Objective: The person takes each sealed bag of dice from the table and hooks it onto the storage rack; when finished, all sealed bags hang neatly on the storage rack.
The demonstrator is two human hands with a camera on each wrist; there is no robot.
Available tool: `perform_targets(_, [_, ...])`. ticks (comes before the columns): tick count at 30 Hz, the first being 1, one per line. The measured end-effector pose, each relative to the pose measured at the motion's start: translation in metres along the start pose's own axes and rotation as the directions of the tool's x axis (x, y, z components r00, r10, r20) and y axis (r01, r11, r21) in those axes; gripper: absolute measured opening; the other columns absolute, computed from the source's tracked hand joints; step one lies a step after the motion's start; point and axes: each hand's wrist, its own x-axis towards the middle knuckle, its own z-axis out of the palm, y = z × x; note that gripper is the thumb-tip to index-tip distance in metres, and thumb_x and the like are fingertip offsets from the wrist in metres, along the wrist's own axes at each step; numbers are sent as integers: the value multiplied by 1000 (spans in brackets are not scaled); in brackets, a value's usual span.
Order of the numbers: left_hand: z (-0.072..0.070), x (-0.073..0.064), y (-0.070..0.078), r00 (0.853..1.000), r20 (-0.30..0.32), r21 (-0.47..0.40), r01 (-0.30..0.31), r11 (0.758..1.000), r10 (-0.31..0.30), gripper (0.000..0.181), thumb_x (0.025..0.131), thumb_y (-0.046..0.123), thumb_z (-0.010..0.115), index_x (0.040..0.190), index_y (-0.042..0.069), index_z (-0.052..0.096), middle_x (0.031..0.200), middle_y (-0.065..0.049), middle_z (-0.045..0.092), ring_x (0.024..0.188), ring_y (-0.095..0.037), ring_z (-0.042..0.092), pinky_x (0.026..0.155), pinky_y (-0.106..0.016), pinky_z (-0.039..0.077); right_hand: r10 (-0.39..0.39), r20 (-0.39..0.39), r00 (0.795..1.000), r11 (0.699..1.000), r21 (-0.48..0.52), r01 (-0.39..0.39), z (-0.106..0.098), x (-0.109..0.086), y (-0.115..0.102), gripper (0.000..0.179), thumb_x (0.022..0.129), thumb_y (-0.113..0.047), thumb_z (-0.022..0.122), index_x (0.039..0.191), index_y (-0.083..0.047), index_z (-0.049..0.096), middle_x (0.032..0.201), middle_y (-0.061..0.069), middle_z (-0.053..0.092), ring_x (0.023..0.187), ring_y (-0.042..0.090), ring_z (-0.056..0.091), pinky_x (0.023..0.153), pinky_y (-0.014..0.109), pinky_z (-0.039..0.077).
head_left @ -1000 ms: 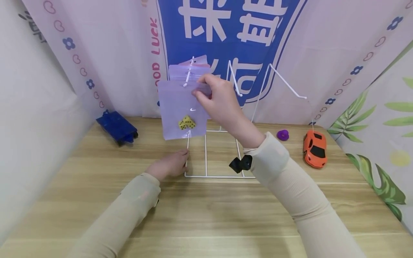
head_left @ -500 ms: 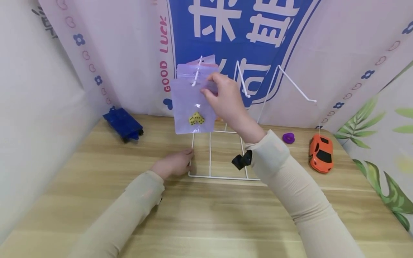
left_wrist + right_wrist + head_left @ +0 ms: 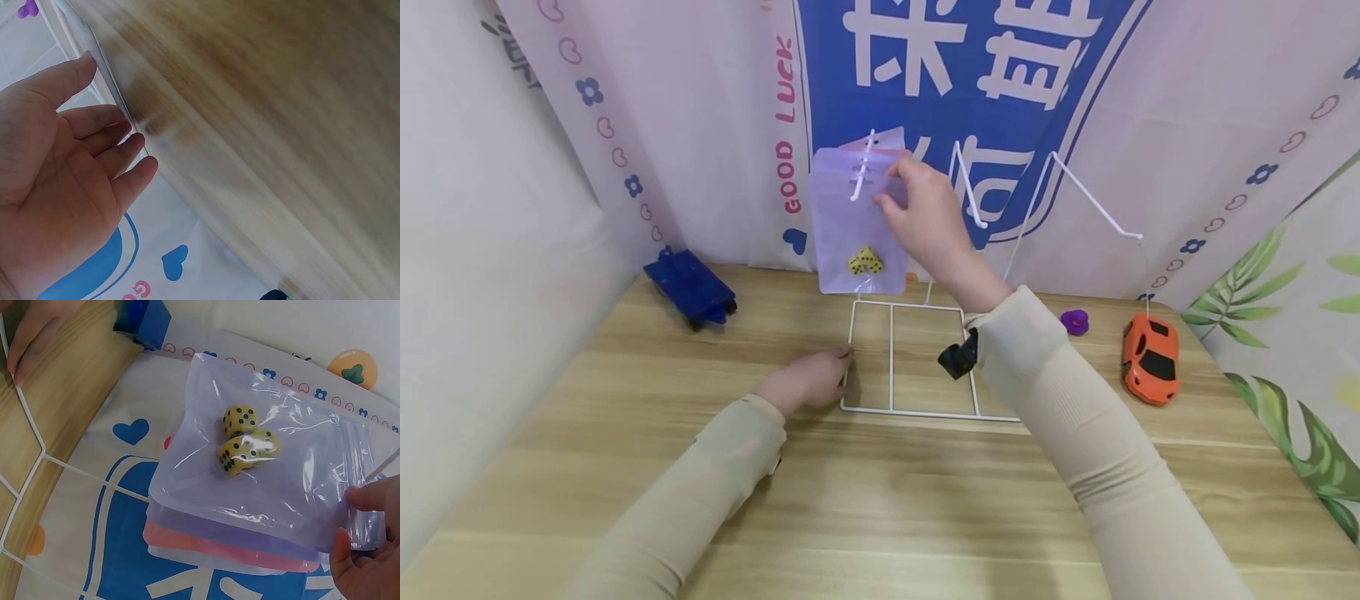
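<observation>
A clear zip bag holding yellow dice hangs on the left prong of a white wire rack. My right hand pinches the bag's upper right edge between thumb and forefinger. Behind it on the same prong hang more bags, one with a pink part; their contents are hidden. My left hand rests at the left rod of the rack's base. In the left wrist view its fingers are loosely bent, the fingertips touching the white wire.
Two more prongs stick out to the right on the rack. A blue toy lies at the back left. A small purple thing and an orange toy car are on the right. A printed curtain hangs behind the wooden table.
My right hand has pushed the bag of dice back along the prong, closer to the bags behind. The head view has shifted slightly. My left hand stays at the rack's base.
</observation>
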Motion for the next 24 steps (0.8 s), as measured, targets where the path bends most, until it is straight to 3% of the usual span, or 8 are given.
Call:
perform_targets(18, [-1, 2, 3, 1000, 14, -10, -1, 1000, 1, 62, 88, 22, 61, 131, -14, 36, 142, -24, 29, 130, -35, 29, 106, -41, 26, 19, 7, 1000, 1000, -9, -19, 1, -1, 3, 24, 89, -15, 60, 108, -2, 55, 110, 10, 60, 99, 16, 56, 84, 26, 48])
perform_targets(24, [-2, 1, -3, 1000, 14, -6, 2, 1000, -1, 63, 88, 22, 61, 133, -13, 35, 143, -25, 27, 129, -36, 30, 105, -41, 27, 7, 26, 1000, 999, 32, -8, 7, -7, 14, 26, 90, -12, 57, 112, 0, 51, 90, 12, 58, 76, 19, 54, 65, 26, 47])
